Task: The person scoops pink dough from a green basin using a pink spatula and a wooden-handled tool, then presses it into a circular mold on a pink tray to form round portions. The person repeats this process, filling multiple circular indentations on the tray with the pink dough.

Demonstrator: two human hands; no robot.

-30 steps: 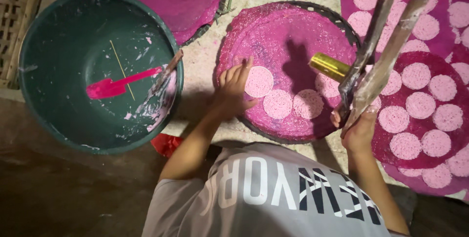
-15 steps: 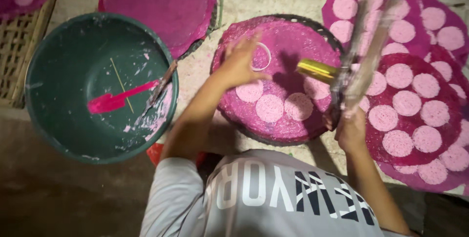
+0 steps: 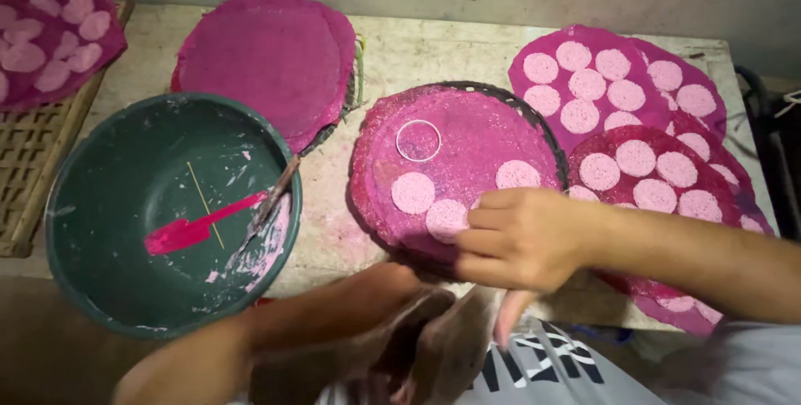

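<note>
The round tray point(image 3: 546, 134) bears a pink sheet point(image 3: 467, 142) with three pale discs point(image 3: 415, 192) and a ring cutter point(image 3: 418, 140) — room for more. Right hand point(image 3: 517, 238), fingers curled, rests at its edge; left hand point(image 3: 400, 347) is blurred — grip unclear. Two sheets to the right point(image 3: 613, 84) look full.

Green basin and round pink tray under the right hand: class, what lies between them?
In the head view, only bare, pink-stained tabletop separates the green basin from the tray.

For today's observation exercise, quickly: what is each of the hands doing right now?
Left hand: blurred at the bottom edge; open or closed cannot be told.
Right hand: fingers curled, resting over the pink round tray; nothing visibly held.
</note>
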